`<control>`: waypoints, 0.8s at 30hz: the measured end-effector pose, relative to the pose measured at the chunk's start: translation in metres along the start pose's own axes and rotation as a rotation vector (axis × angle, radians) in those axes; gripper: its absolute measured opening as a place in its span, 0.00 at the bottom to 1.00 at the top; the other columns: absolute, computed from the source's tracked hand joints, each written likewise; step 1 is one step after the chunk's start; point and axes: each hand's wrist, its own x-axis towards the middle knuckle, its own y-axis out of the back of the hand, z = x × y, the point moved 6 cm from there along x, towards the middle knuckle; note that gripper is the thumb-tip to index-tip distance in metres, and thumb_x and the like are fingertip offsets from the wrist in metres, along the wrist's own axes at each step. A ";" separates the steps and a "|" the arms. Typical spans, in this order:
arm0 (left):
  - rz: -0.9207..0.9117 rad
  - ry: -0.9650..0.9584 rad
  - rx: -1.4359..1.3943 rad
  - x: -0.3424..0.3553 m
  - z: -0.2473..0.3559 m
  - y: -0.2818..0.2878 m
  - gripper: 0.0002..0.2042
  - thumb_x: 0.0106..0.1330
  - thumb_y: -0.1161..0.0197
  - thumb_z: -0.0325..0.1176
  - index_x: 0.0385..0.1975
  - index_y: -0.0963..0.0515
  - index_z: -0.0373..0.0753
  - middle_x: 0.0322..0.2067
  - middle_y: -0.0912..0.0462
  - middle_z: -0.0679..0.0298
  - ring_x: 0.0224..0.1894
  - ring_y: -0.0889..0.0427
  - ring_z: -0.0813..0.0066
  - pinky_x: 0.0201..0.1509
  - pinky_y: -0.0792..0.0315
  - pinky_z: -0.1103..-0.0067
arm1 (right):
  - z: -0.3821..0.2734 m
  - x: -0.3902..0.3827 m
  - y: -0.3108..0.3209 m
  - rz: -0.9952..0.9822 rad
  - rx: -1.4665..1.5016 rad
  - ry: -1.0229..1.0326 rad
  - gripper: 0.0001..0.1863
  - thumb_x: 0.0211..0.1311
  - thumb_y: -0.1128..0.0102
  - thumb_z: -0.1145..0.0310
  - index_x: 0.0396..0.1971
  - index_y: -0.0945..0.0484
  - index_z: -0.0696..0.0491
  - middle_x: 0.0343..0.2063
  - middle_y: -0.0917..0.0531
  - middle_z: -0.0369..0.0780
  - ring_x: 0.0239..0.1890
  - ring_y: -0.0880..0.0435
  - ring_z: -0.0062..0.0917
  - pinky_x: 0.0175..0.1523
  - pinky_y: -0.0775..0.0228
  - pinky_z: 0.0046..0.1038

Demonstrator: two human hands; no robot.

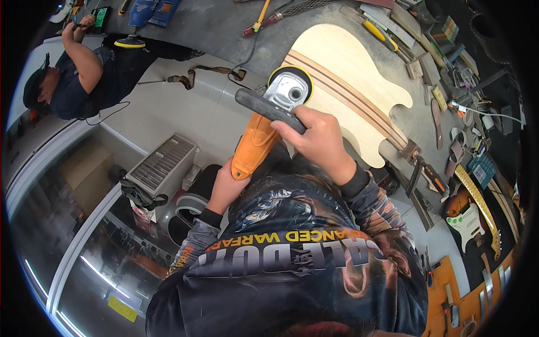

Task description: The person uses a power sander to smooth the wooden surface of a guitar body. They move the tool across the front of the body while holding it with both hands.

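We observe the right hand (pixel 321 137) closed around the black side handle of an orange sander (pixel 259 139), the left hand (pixel 225 184) gripping its rear. The pad overlaps the pale guitar body (pixel 331 59) on the bench (pixel 275 53); contact we cannot tell. Grey box (pixel 163 163): dark slats along top; contents, we cannot tell.

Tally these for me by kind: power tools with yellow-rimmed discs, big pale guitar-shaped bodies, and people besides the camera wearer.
Power tools with yellow-rimmed discs: 2 (orange disc tool, blue disc tool)
Big pale guitar-shaped body: 1
Other person: 1
Total: 4
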 end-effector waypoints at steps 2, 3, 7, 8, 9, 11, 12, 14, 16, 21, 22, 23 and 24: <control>0.010 -0.005 -0.010 0.006 0.009 -0.002 0.25 0.67 0.20 0.34 0.62 0.18 0.31 0.49 0.06 0.45 0.55 0.05 0.47 0.59 0.15 0.64 | 0.002 0.005 0.011 0.008 -0.039 0.016 0.26 0.67 0.17 0.48 0.26 0.18 0.56 0.21 0.18 0.50 0.24 0.14 0.49 0.31 0.23 0.41; 0.007 -0.023 0.014 0.008 0.015 -0.005 0.26 0.66 0.21 0.34 0.62 0.19 0.31 0.50 0.06 0.44 0.56 0.06 0.45 0.59 0.15 0.63 | 0.004 0.004 0.016 0.007 -0.042 0.015 0.26 0.67 0.17 0.48 0.26 0.18 0.56 0.21 0.18 0.50 0.24 0.14 0.49 0.31 0.23 0.41; -0.068 -0.064 0.065 0.017 0.027 -0.017 0.30 0.65 0.22 0.34 0.66 0.21 0.33 0.53 0.09 0.40 0.59 0.09 0.38 0.62 0.16 0.60 | 0.018 -0.014 0.045 0.041 0.003 -0.085 0.22 0.67 0.16 0.54 0.31 0.15 0.58 0.22 0.16 0.49 0.22 0.14 0.43 0.31 0.23 0.38; -0.065 -0.063 0.063 0.019 0.033 -0.017 0.30 0.65 0.22 0.34 0.66 0.21 0.33 0.53 0.09 0.40 0.59 0.09 0.38 0.62 0.16 0.60 | 0.022 -0.021 0.051 0.066 0.017 -0.107 0.20 0.67 0.16 0.56 0.33 0.14 0.58 0.22 0.15 0.49 0.23 0.14 0.41 0.32 0.23 0.37; -0.112 -0.060 0.096 0.020 0.038 -0.019 0.32 0.64 0.22 0.34 0.69 0.23 0.35 0.55 0.09 0.39 0.60 0.10 0.37 0.63 0.16 0.59 | 0.027 -0.028 0.056 0.091 0.031 -0.129 0.19 0.67 0.16 0.57 0.35 0.12 0.59 0.23 0.14 0.49 0.23 0.13 0.38 0.32 0.23 0.35; -0.166 -0.059 0.128 0.020 0.041 -0.022 0.35 0.64 0.22 0.34 0.72 0.25 0.36 0.56 0.10 0.39 0.62 0.12 0.36 0.64 0.17 0.58 | 0.034 -0.039 0.060 0.077 0.001 -0.141 0.18 0.68 0.16 0.59 0.40 0.11 0.60 0.24 0.13 0.48 0.24 0.11 0.35 0.34 0.22 0.35; -0.141 -0.077 0.151 0.019 0.040 -0.021 0.36 0.64 0.23 0.34 0.74 0.27 0.38 0.56 0.10 0.38 0.62 0.12 0.36 0.64 0.17 0.58 | 0.036 -0.042 0.060 0.087 0.009 -0.145 0.18 0.67 0.16 0.59 0.39 0.11 0.59 0.24 0.13 0.49 0.24 0.12 0.35 0.33 0.22 0.35; -0.126 -0.098 0.179 0.018 0.039 -0.020 0.38 0.64 0.24 0.34 0.76 0.28 0.39 0.56 0.10 0.38 0.63 0.12 0.35 0.65 0.17 0.58 | 0.033 -0.041 0.061 0.106 0.017 -0.158 0.18 0.67 0.15 0.59 0.39 0.11 0.59 0.23 0.13 0.49 0.24 0.12 0.35 0.33 0.22 0.34; -0.094 -0.080 0.139 0.017 0.036 -0.014 0.41 0.64 0.26 0.32 0.79 0.32 0.39 0.57 0.11 0.38 0.63 0.13 0.34 0.65 0.17 0.58 | 0.026 -0.028 0.053 0.095 0.032 -0.132 0.20 0.67 0.15 0.56 0.35 0.12 0.58 0.23 0.14 0.48 0.23 0.12 0.39 0.32 0.23 0.35; -0.003 -0.038 0.078 0.014 0.018 -0.003 0.39 0.65 0.28 0.30 0.79 0.32 0.37 0.58 0.11 0.38 0.64 0.11 0.39 0.66 0.17 0.61 | 0.012 0.010 0.023 0.147 -0.026 0.070 0.25 0.66 0.17 0.48 0.28 0.17 0.55 0.22 0.15 0.46 0.24 0.14 0.45 0.31 0.23 0.39; 0.026 -0.046 0.068 0.015 0.013 -0.001 0.39 0.65 0.29 0.29 0.79 0.32 0.36 0.58 0.11 0.39 0.64 0.10 0.41 0.66 0.17 0.62 | 0.006 0.017 0.021 0.162 -0.035 0.134 0.27 0.66 0.18 0.46 0.26 0.18 0.54 0.22 0.16 0.45 0.25 0.14 0.47 0.31 0.23 0.41; 0.051 -0.054 0.059 0.016 0.015 0.002 0.38 0.66 0.29 0.28 0.79 0.32 0.36 0.59 0.10 0.40 0.63 0.09 0.44 0.66 0.18 0.62 | 0.006 0.021 0.019 0.177 -0.040 0.123 0.27 0.66 0.18 0.46 0.26 0.18 0.54 0.22 0.16 0.45 0.25 0.14 0.47 0.31 0.23 0.41; 0.050 -0.057 0.049 0.016 0.017 0.002 0.37 0.66 0.30 0.26 0.78 0.31 0.35 0.59 0.10 0.42 0.63 0.09 0.46 0.66 0.18 0.62 | 0.004 0.024 0.018 0.193 -0.048 0.144 0.26 0.66 0.18 0.45 0.27 0.18 0.54 0.22 0.16 0.45 0.25 0.13 0.46 0.31 0.23 0.41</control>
